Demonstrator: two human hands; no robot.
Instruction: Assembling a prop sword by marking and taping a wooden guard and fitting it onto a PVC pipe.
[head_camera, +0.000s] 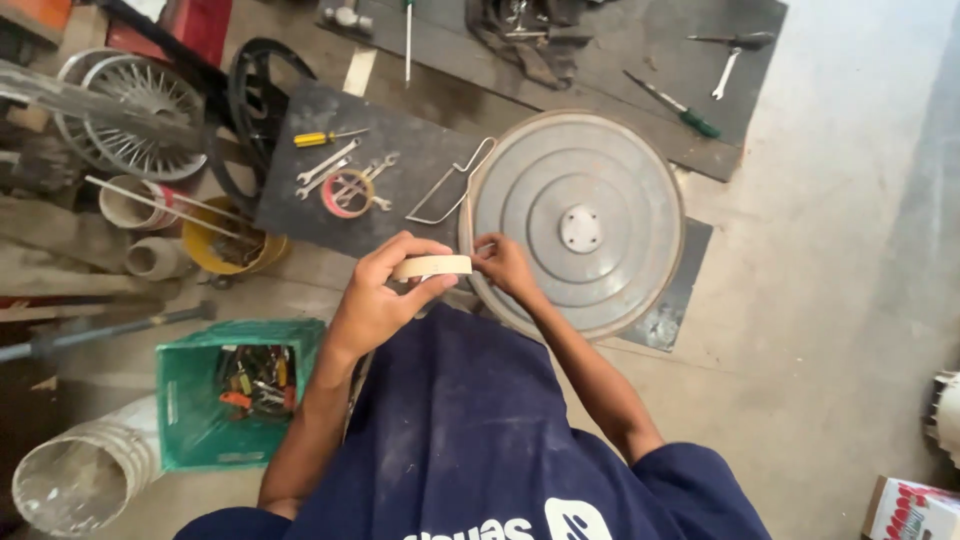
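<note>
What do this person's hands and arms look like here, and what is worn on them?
Both hands, left hand and right hand, are bare: no gloves, and no rings or watch that can be made out. The forearms are uncovered. A dark navy short-sleeved top covers the upper arms, with white printing low on the front.

A small cardboard box (910, 510), white with red marks, stands on the floor far to the right of the right hand (503, 266) and lower, at the bottom right corner, partly cut by the edge.
</note>
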